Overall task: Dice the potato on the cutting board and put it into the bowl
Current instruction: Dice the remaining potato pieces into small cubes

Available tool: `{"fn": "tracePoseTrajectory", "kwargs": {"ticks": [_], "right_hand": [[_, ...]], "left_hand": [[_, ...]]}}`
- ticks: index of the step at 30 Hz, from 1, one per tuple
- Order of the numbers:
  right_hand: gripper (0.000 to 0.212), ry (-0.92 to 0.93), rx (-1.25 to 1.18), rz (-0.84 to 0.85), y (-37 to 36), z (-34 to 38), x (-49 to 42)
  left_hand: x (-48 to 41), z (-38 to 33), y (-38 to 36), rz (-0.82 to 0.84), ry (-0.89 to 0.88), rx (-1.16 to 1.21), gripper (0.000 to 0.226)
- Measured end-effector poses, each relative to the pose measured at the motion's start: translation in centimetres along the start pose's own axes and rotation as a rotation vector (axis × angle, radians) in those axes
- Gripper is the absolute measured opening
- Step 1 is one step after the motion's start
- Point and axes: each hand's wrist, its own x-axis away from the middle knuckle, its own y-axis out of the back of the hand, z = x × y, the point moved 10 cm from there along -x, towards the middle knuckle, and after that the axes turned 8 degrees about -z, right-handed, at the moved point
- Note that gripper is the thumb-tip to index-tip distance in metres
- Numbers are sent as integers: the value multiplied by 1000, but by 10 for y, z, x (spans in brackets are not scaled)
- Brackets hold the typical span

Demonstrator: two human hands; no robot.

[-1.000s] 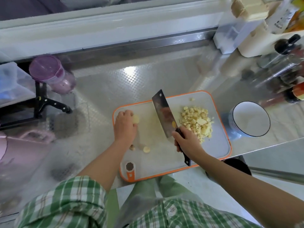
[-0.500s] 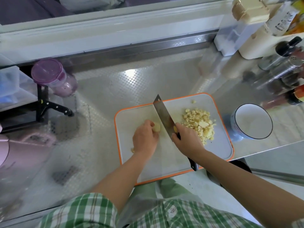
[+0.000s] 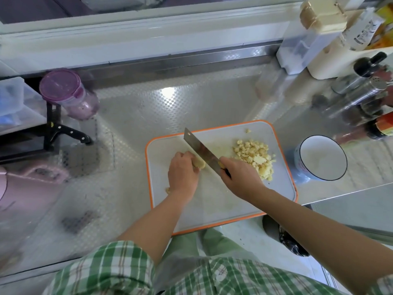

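An orange-rimmed white cutting board (image 3: 212, 213) lies on the steel counter. My left hand (image 3: 183, 173) presses a small potato piece (image 3: 199, 163) onto the board. My right hand (image 3: 240, 177) grips the handle of a cleaver (image 3: 201, 150); its blade stands edge-down just right of that piece. A pile of diced potato (image 3: 254, 158) lies on the board's right part, with one stray bit (image 3: 247, 130) near the far edge. Another scrap (image 3: 168, 190) pokes out by my left wrist. A white bowl with a dark rim (image 3: 323, 156) stands empty right of the board.
A black-handled knife (image 3: 70, 133) rests on a rack at the left, beside a purple-lidded jar (image 3: 68, 92). Bottles and shakers (image 3: 361, 90) crowd the back right corner. A pink object (image 3: 25, 184) sits at the left edge. The counter's front edge runs just under the board.
My left hand slid the potato piece from the board's left part to its middle, beside the blade. The cleaver tipped from flat-faced to edge-down next to the piece.
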Motion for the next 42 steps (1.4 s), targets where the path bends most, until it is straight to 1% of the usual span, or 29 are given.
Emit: {"fn": "tracePoseTrajectory", "kwargs": {"ticks": [6,13,16,19,21,23,26,28,37,39,42], "right_hand": [[16,46,39,31,-4,4,-4],[15,47,88,102,-18,4,-12],[13,49,94,79,-22,9,-15],[12,26,44,38,-21,10,-19],[16,6,-19,-3,-15,8,-22],[20,23,-57,-14,-10,8,-22],[20,94,-14,39,-10,13,-18],[16,101,32,74,-14,13,-17],[12,53,62,89,-24,17,-20],[13,44,44,73,-24,18,-21],[15,-21,-19,48,-22,11,-20]], "left_hand": [[-5,6,-1,-7,54,10,22],[-6,6,-1,-25,54,55,21],[-6,6,0,-27,60,50,24],[-7,7,1,-25,66,56,23],[-6,7,2,-39,63,66,24],[-5,9,2,-44,65,70,27],[-6,12,0,-25,85,67,30],[-7,12,0,-13,97,68,29],[-8,12,0,4,108,63,29],[-8,12,0,6,113,67,29],[-7,13,0,5,106,66,29]]}}
